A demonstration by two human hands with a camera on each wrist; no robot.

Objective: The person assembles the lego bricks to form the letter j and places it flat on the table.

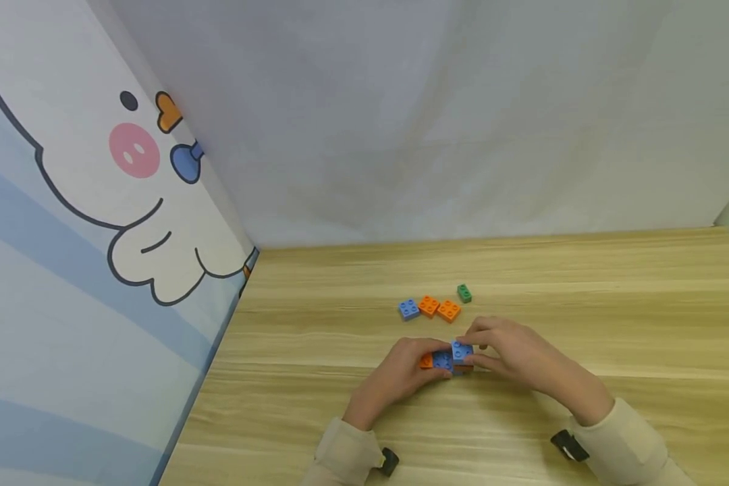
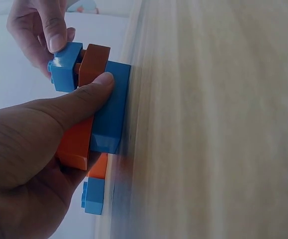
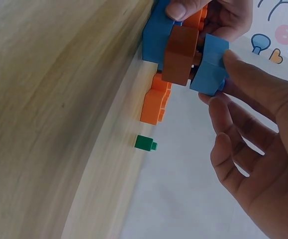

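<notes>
Thumb and fingers of my left hand (image 1: pixel 395 374) grip a small stack of toy building bricks low over the wooden table. The stack has a long blue base brick (image 2: pixel 109 109), with an orange brick (image 2: pixel 76 144) and a brownish-orange brick (image 3: pixel 179 55) on top of it. My right hand (image 1: pixel 516 351) pinches a blue brick (image 1: pixel 462 352) between thumb and fingers, above the brownish-orange one. In the right wrist view, studs show in a narrow gap between those two bricks, and the blue one is slightly tilted. The left fingers hide part of the stack.
Beyond the hands on the table (image 1: pixel 316 310) lie a loose blue brick (image 1: pixel 409 309), two orange bricks (image 1: pixel 428 306) and a small green brick (image 1: pixel 464 293). A pale curtain-like wall (image 1: pixel 431 135) stands behind, and a printed cartoon panel (image 1: pixel 85 236) borders the left side.
</notes>
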